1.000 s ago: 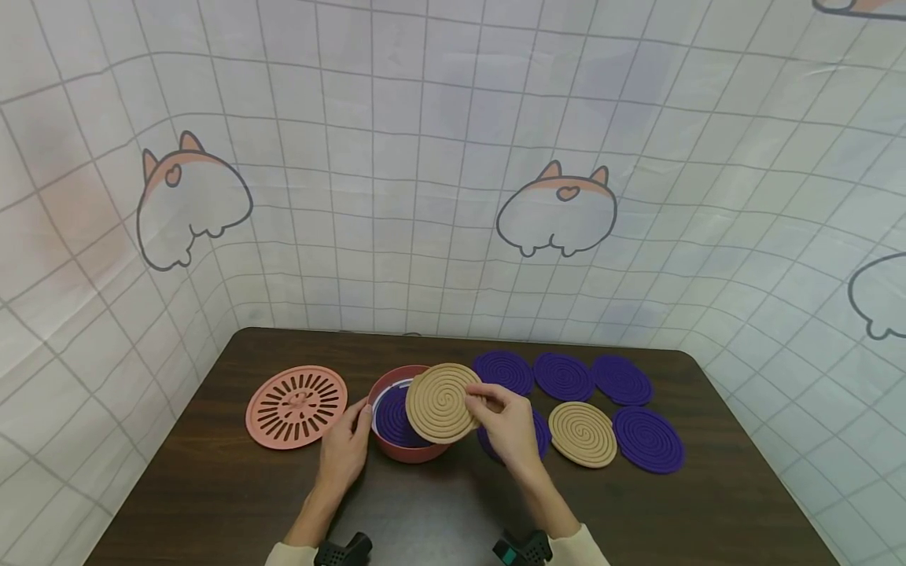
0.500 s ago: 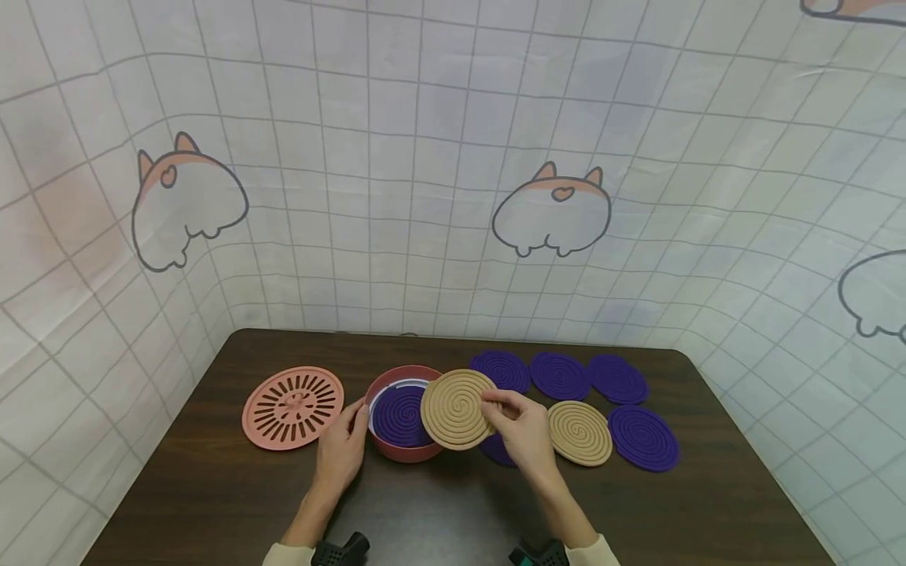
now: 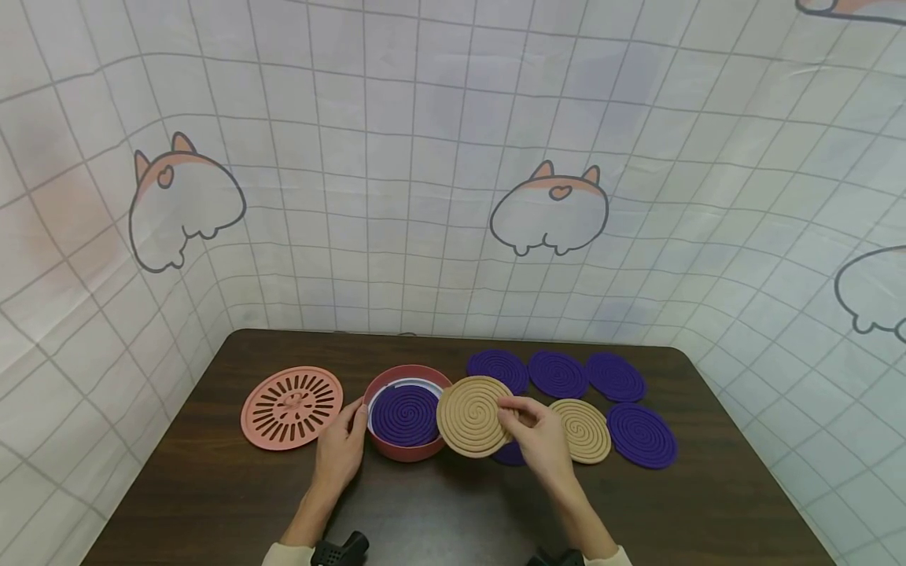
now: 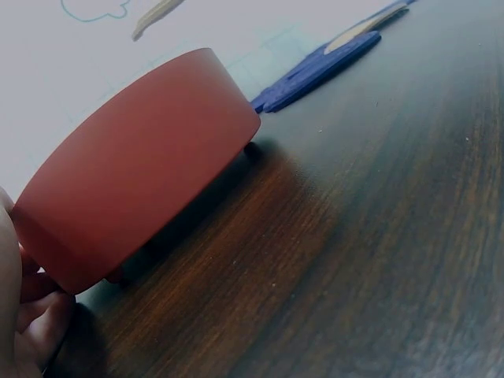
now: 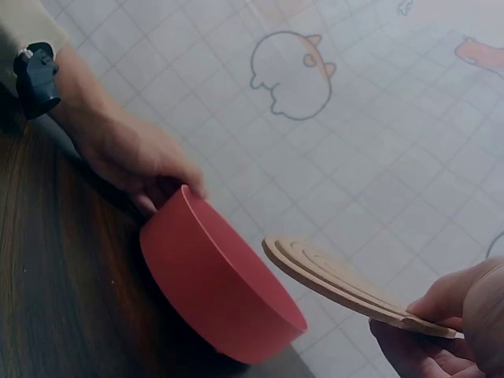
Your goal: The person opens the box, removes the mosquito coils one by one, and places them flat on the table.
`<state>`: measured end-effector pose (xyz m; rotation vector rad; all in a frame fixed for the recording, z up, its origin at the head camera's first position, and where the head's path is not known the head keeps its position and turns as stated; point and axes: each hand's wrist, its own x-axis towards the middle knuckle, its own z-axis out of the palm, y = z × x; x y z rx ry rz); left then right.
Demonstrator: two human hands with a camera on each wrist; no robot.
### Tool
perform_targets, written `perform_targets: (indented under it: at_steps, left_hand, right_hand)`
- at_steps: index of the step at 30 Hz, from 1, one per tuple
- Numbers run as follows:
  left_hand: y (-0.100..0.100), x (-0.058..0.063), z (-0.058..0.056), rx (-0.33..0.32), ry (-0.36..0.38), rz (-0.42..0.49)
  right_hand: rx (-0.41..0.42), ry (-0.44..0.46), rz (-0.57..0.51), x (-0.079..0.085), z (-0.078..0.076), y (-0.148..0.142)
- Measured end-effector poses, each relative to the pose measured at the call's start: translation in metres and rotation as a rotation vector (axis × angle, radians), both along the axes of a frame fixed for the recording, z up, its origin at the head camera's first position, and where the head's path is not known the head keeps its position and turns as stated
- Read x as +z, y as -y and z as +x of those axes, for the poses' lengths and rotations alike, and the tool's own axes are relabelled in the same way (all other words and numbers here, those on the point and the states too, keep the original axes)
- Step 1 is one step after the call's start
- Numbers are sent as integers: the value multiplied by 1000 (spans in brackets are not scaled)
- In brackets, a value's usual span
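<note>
My right hand (image 3: 541,440) pinches the right edge of a tan mosquito coil (image 3: 473,417) between thumb and fingers. That coil hangs tilted just right of a round red mosquito coil box (image 3: 406,453), above the table. In the right wrist view, the tan coil (image 5: 339,287) is seen nearly edge-on near the red box (image 5: 220,276). Inside the box lies a purple mosquito coil (image 3: 405,415), with a white ring around it. My left hand (image 3: 341,448) grips the box's left side, thumb at the rim. In the left wrist view, part of that hand (image 4: 39,323) shows beside the wall.
A pink slotted lid (image 3: 292,409) lies left of the box. Several purple coils (image 3: 557,374) and another tan coil (image 3: 583,432) are spread on the dark wooden table (image 3: 425,519) to the right. One purple coil (image 3: 510,453) is mostly hidden under the held one. A patterned curtain stands behind.
My right hand has moved right with the tan coil, from over the box to beside it, uncovering the purple coil inside. The left hand keeps its grip on the box.
</note>
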<state>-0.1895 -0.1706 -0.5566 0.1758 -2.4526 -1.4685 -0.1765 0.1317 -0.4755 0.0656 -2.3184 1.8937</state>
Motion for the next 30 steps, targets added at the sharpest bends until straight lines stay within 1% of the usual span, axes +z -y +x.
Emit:
perform_targets:
  at_steps: [6, 15, 22, 30]
  left_hand:
    - [-1, 1, 0, -5, 7, -5]
    - [-1, 2, 1, 0, 12, -11]
    - [0, 2, 0, 1, 10, -9]
    - [0, 1, 0, -8, 2, -6]
  right_hand:
    - [-19, -1, -1, -3, 5, -9]
    - [-54, 38, 43, -8, 11, -21]
    - [-47, 27, 80, -15, 16, -29]
    - [-36, 51, 74, -24, 26, -36]
